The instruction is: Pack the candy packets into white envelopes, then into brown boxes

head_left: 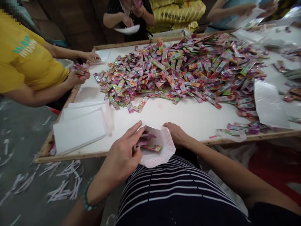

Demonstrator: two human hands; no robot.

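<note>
My left hand (pixel 124 150) holds a bunch of small colourful sachets (pixel 147 142) and has them partly inside a white paper bag (pixel 160 153) at the table's front edge. My right hand (pixel 176 133) grips the far side of the bag's mouth and keeps it spread. A big heap of the same sachets (pixel 183 69) covers the middle of the white table (pixel 178 116), a little beyond my hands.
A stack of white paper bags (pixel 80 128) lies at the front left. A person in a yellow shirt (pixel 23 62) on the left holds sachets; two more people work at the far side. Another white bag (pixel 268 103) lies at right. Paper strips (pixel 63 182) litter the floor.
</note>
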